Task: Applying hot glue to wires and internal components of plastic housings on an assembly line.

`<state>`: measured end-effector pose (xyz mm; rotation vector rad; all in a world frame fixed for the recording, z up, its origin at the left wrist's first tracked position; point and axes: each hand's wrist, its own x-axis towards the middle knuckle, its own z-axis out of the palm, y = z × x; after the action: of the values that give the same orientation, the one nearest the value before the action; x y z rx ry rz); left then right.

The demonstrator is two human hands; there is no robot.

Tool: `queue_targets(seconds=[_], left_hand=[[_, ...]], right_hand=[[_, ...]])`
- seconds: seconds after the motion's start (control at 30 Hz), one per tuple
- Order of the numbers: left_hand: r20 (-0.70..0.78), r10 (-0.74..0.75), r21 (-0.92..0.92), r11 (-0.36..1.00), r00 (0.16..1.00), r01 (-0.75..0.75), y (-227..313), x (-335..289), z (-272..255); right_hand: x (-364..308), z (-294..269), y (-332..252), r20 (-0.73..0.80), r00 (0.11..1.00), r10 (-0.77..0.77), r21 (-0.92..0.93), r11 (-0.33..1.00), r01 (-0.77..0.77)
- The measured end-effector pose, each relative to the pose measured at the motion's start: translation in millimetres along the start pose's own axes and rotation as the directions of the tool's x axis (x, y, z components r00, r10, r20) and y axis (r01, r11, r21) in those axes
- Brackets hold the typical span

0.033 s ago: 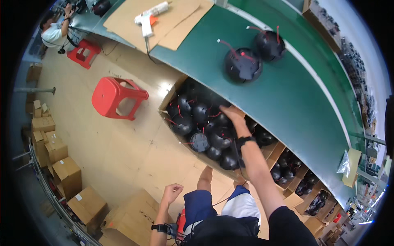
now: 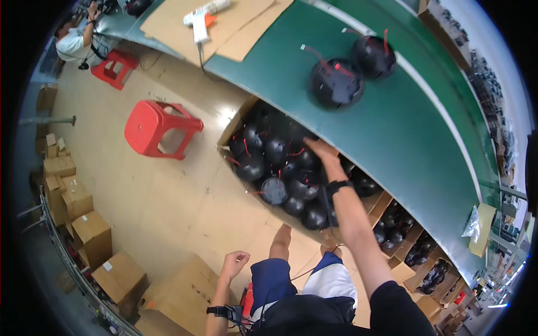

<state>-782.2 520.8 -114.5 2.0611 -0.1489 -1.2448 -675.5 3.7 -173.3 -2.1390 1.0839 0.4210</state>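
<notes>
My right hand [image 2: 324, 150] reaches over a cardboard box [image 2: 226, 133] packed with black ball-shaped shells [image 2: 250, 167]. Its visible fingers are stretched out among the shells, close beneath the table edge; the other fingertips are hidden. Red wires with small connectors stick out of several shells. One shell shows a flat grey round face [image 2: 274, 191] upward. Off to the lower left, away from the box, my left hand [image 2: 236, 262] hangs with curled fingers and nothing visible in it. Two more black shells with red wires, a nearer one [image 2: 337, 84] and a farther one [image 2: 374, 56], rest on the green table [image 2: 392, 134].
A glue gun [image 2: 202, 22] lies on cardboard sheets [image 2: 235, 42] at the table's far left. Red stools [image 2: 147, 129] stand on the floor. Further boxes of black shells [image 2: 395, 224] line the table's right side. Stacked cartons [image 2: 119, 277] fill the left. Another person [image 2: 75, 46] works far left.
The whole view has shifted slightly, with the table's shells now a little farther right. My right hand stays at the box, a little to the right in the picture; my left hand looks unchanged.
</notes>
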Motion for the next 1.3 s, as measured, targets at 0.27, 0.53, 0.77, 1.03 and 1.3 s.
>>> queue_targets(seconds=[0.27, 0.53, 0.77, 1.03, 1.3], left_hand=[[0.033, -0.339, -0.182, 0.923, 0.940, 0.339, -105.3, -50.5, 43.9], [0.011, -0.266, -0.302, 0.918, 0.964, 0.257, -105.2, -30.4, 76.5], [-0.079, -0.096, -0.164, 0.983, 0.992, 0.082, -74.8, -6.3, 86.5], [-0.085, -0.186, -0.248, 0.955, 0.979, 0.160, -84.0, -8.5, 99.7], [0.005, -0.271, -0.174, 0.948, 0.963, 0.268, -105.1, -13.4, 118.3]], right_hand=[[-7.6, 18.4, 19.8, -0.128, 0.979, -0.157, -0.328, 0.938, 0.108], [-156.9, -100.0, -66.4, -0.414, 0.530, -0.740, -0.283, 0.658, 0.698], [-20.9, -172.9, -105.7, -0.519, 0.585, -0.623, -0.472, 0.780, 0.411], [-181.6, -124.9, 3.2, -0.300, 0.729, -0.615, 0.078, 0.746, 0.662], [-258.9, 28.3, 196.7, -0.252, 0.966, -0.058, -0.002, 0.998, 0.059]])
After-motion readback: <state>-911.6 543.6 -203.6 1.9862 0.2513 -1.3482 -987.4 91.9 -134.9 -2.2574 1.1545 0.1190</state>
